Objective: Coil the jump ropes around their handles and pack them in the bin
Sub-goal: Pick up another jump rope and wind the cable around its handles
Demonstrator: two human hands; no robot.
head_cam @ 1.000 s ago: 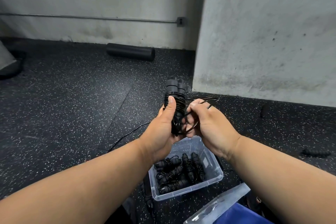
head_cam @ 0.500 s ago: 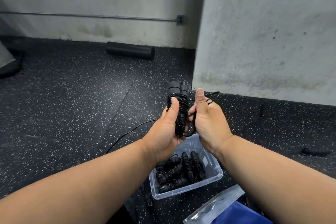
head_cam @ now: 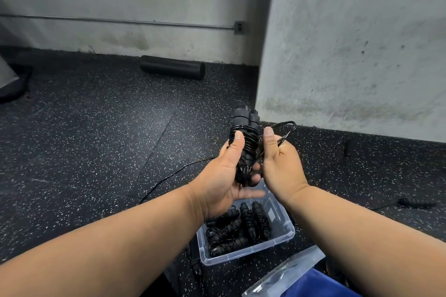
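Okay, your left hand (head_cam: 223, 176) grips the jump rope handles (head_cam: 245, 144), held upright above the bin (head_cam: 284, 236), black cord coiled round them, thumb up along the coils. Your right hand (head_cam: 281, 166) sits just beside, thumb up, fingers curled round a loose loop of cord (head_cam: 286, 128). The clear bin is on the speckled floor (head_cam: 96, 152) with several coiled ropes (head_cam: 241, 229) inside. No readable writing or brand anywhere. A black foam roller (head_cam: 172, 70) lies by the wall, well apart.
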